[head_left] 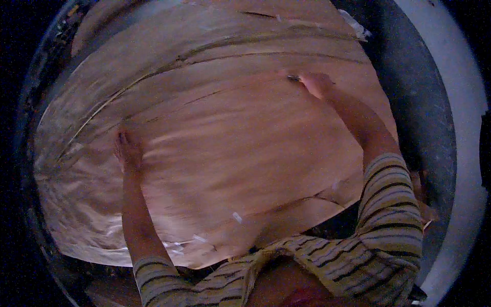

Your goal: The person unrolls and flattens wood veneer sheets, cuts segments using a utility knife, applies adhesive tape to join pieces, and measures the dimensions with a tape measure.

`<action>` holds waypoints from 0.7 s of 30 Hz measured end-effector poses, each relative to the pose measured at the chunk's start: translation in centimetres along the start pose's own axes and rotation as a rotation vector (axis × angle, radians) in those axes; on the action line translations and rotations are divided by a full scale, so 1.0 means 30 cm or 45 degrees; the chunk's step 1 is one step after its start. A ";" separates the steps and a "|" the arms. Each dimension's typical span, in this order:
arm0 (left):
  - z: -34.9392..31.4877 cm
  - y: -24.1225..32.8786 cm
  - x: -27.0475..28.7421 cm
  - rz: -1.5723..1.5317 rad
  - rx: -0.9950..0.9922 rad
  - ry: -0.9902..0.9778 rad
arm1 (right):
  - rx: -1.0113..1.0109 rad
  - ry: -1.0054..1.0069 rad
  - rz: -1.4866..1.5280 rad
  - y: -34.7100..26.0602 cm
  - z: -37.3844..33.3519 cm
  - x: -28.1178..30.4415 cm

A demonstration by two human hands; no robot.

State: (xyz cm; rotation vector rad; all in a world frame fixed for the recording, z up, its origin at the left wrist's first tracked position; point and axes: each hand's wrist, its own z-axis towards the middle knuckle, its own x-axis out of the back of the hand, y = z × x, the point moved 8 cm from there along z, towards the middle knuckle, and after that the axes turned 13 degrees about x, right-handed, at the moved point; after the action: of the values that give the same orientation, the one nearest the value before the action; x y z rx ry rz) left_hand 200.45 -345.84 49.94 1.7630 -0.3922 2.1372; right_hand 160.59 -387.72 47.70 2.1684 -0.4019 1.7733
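Observation:
A large pinkish-tan sheet, fabric or paper, lies spread before me with creases and long dark curved lines across its far part. My left hand rests on its left side, fingers pointing away from me; they look stretched out and hold nothing I can see. Farther off to the right, my right hand is closed around a small slim tool. The tool's dark, shiny end points left, close over the sheet. Dim light and my fingers hide its exact kind.
Short pale strips, like tape, stick to the near part of the sheet. A crumpled whitish piece lies at its far right corner. Beyond the right edge are a dark grey surface and a pale band.

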 end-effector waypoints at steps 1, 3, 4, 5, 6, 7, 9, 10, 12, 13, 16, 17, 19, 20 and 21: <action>0.012 -0.067 -0.032 -0.044 -0.004 0.009 | -0.062 0.003 0.177 -0.041 0.012 -0.022; 0.075 -0.207 -0.085 -0.168 0.009 0.075 | -0.089 0.106 0.360 -0.100 0.072 0.027; 0.077 -0.235 -0.118 -0.230 0.002 0.088 | -0.071 0.166 0.390 -0.122 0.083 0.031; 0.067 -0.216 -0.128 -0.290 -0.017 0.095 | -0.066 0.222 0.427 -0.134 0.085 0.027; 0.017 -0.021 -0.112 0.113 -0.181 0.161 | -0.101 0.278 0.439 -0.091 0.059 0.024; -0.092 0.235 -0.019 0.517 -0.352 0.242 | -0.177 0.256 0.511 -0.032 0.019 -0.003; -0.162 0.464 0.027 0.601 -0.291 0.110 | -0.225 0.241 0.703 -0.023 0.009 -0.015; -0.204 0.548 -0.003 0.390 -0.300 0.055 | -0.139 0.235 0.680 -0.081 0.035 0.017; -0.285 0.780 -0.072 -0.061 -0.370 -0.063 | 0.028 0.229 0.604 -0.138 0.074 0.124; -0.412 1.009 -0.029 -0.135 -0.539 -0.046 | 0.067 0.247 0.534 -0.095 0.080 0.112; -0.693 1.480 0.166 -0.475 -0.718 0.134 | 0.243 0.340 0.315 0.007 0.123 0.089; -0.753 1.584 0.183 -0.486 -0.624 0.130 | 0.319 0.379 0.242 0.043 0.112 0.075; -0.872 1.511 0.058 -0.470 -0.417 -0.033 | 0.444 0.397 0.236 -0.054 0.017 -0.043; -0.887 1.508 0.075 -0.427 -0.426 -0.037 | 0.512 0.392 0.264 -0.042 -0.019 -0.025; -0.894 1.483 0.097 -0.384 -0.438 -0.044 | 0.551 0.357 0.300 0.005 -0.074 -0.024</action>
State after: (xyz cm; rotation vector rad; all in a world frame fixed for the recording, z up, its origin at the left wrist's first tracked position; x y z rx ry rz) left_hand 157.09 -374.52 47.87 1.5534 -0.4410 1.7170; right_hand 158.40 -386.93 47.41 2.1568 -0.2264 2.4495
